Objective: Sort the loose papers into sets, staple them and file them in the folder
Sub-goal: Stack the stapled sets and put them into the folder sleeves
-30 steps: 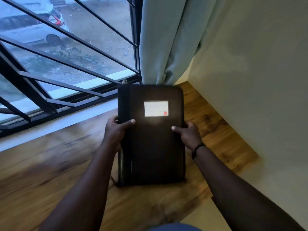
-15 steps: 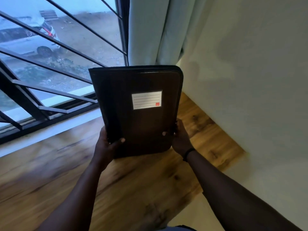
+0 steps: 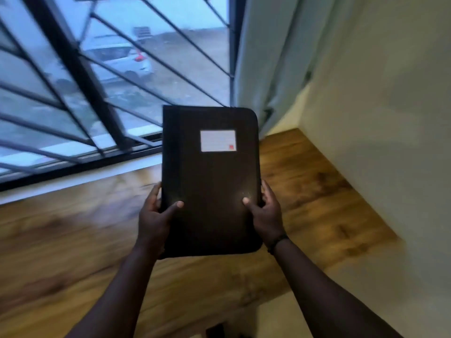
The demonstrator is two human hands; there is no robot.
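A closed dark brown folder (image 3: 211,189) with a white label near its top is held up above the wooden table (image 3: 317,191). My left hand (image 3: 153,215) grips its left edge, thumb on the front cover. My right hand (image 3: 264,213) grips the right edge the same way, a dark band on the wrist. The folder's cover faces me, its upper part in front of the window. No loose papers or stapler are in view.
A barred window (image 3: 85,93) runs along the far side of the table, with a parked car outside. A pale curtain (image 3: 268,57) hangs at the corner. A plain wall (image 3: 378,118) borders the table on the right.
The folder lay on the table one second ago. Both hands lifted it and tipped its cover toward me, then brought it lower and nearer, upright and squared.
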